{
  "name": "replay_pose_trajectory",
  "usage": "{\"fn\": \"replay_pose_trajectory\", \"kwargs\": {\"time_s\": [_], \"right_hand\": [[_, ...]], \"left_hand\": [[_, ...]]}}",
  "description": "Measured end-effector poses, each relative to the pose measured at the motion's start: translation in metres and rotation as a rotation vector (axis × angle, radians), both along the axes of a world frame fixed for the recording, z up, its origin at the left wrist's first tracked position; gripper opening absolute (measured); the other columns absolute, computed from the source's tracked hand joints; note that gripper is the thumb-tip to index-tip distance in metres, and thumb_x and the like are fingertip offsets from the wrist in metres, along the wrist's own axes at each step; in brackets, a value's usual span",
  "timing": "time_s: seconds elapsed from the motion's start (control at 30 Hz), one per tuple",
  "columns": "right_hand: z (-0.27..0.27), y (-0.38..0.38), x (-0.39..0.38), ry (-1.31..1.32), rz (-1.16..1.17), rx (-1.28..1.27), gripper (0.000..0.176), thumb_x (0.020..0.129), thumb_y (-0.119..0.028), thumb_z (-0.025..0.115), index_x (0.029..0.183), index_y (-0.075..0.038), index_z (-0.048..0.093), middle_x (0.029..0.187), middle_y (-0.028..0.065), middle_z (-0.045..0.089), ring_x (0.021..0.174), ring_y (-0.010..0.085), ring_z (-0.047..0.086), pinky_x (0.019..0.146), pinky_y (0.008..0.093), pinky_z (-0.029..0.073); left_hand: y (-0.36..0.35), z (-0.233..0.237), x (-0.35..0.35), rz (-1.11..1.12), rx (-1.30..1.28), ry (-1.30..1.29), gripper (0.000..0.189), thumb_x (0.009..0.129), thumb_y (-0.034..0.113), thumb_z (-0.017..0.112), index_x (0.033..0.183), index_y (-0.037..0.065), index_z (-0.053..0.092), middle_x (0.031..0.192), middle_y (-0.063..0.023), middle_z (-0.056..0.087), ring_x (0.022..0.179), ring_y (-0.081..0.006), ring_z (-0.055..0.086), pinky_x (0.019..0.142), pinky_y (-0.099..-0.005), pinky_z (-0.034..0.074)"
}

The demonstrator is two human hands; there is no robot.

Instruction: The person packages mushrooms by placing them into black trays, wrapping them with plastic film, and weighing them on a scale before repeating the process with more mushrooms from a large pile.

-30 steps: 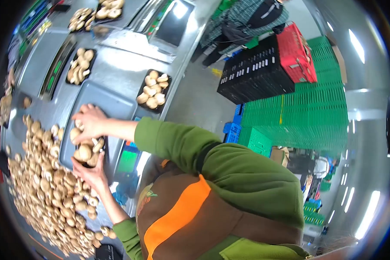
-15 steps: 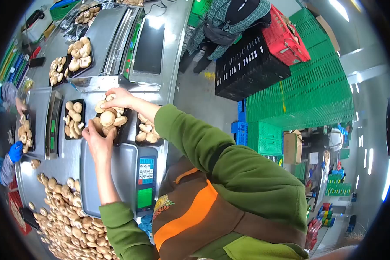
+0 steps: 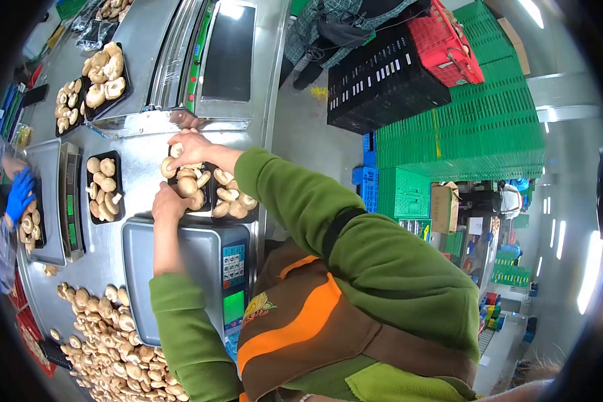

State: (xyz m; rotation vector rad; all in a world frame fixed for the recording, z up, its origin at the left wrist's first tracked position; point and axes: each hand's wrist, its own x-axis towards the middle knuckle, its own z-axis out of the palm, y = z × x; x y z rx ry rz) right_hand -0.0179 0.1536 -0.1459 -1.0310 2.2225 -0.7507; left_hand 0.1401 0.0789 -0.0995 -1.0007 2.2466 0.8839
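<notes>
My right hand (image 3: 191,147) is closed around a pale brown mushroom (image 3: 168,167) at the upper left of the middle black tray (image 3: 210,191), which is heaped with mushrooms. Across the tray's lower left side, my left hand (image 3: 170,202) has its fingers curled at the edge, with the fingertips partly hidden. Another filled tray (image 3: 253,216) stands close on the right, and a third (image 3: 118,164) lies to the left. Just below my left hand is a scale with a grey pan (image 3: 174,281) and a lit green display (image 3: 234,307).
Loose mushrooms (image 3: 114,335) are piled at the lower left. More filled trays (image 3: 122,94) sit beyond a metal wrapping machine (image 3: 181,60). A co-worker's blue-gloved hand (image 3: 20,194) is at the far left. Green crates (image 3: 462,134), black crates (image 3: 388,80) and another person (image 3: 335,33) are beyond the table.
The view has shifted. My left hand has moved up and right against the tray, and the mushrooms it was cupping at the left no longer stick out. My right hand remains at the tray's upper part.
</notes>
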Motion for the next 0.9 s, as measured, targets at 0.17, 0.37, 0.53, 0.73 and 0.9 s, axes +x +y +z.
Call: {"fn": "replay_pose_trajectory", "kwargs": {"time_s": [0.17,0.37,0.53,0.73,0.9], "right_hand": [[-0.008,0.005,-0.011,-0.017,-0.046,-0.04,0.076,0.066,-0.054,0.073,0.124,-0.007,0.057,0.122,0.0203,0.056,0.115,0.0358,0.051,0.098,0.0409,0.041],[-0.006,0.028,0.008,-0.051,-0.186,-0.591,0.037,0.08,-0.016,0.067,0.114,-0.002,0.061,0.106,0.0104,0.067,0.097,0.0198,0.062,0.084,0.0344,0.05],[0.051,0.066,0.087,-0.346,-0.184,-0.585,0.029,0.087,-0.022,0.066,0.105,0.0,0.063,0.094,0.0084,0.068,0.086,0.0142,0.063,0.079,0.0293,0.05],[0.12,0.102,0.176,-0.296,-0.188,-0.283,0.019,0.088,-0.023,0.062,0.096,-0.006,0.062,0.077,-0.0003,0.06,0.071,0.0093,0.055,0.066,0.0266,0.047],[0.119,0.093,0.288,-0.582,-0.219,-0.389,0.02,0.091,-0.019,0.06,0.103,-0.003,0.063,0.089,0.0023,0.065,0.076,0.009,0.06,0.068,0.0237,0.048]], "left_hand": [[0.006,0.053,0.012,-0.126,-0.179,0.041,0.075,0.068,0.029,0.078,0.127,0.0,0.042,0.113,-0.0182,0.062,0.108,-0.032,0.059,0.09,-0.0407,0.048],[0.028,0.078,0.111,0.25,-0.001,0.825,0.06,0.077,0.011,0.073,0.129,-0.005,0.047,0.124,-0.0235,0.054,0.115,-0.0338,0.053,0.099,-0.0398,0.04],[0.069,0.084,0.236,0.532,0.028,1.057,0.06,0.078,0.001,0.069,0.132,-0.002,0.043,0.104,-0.0141,0.059,0.083,-0.017,0.059,0.07,-0.0296,0.052],[0.145,0.065,0.396,0.681,-0.154,0.965,0.042,0.075,0.006,0.074,0.112,-0.003,0.057,0.09,-0.0124,0.062,0.078,-0.0212,0.06,0.073,-0.0303,0.049],[0.206,0.023,0.459,0.051,-0.203,0.885,0.022,0.078,0.029,0.07,0.088,0.01,0.066,0.076,-0.008,0.058,0.071,-0.0267,0.06,0.061,-0.0382,0.05]]}}
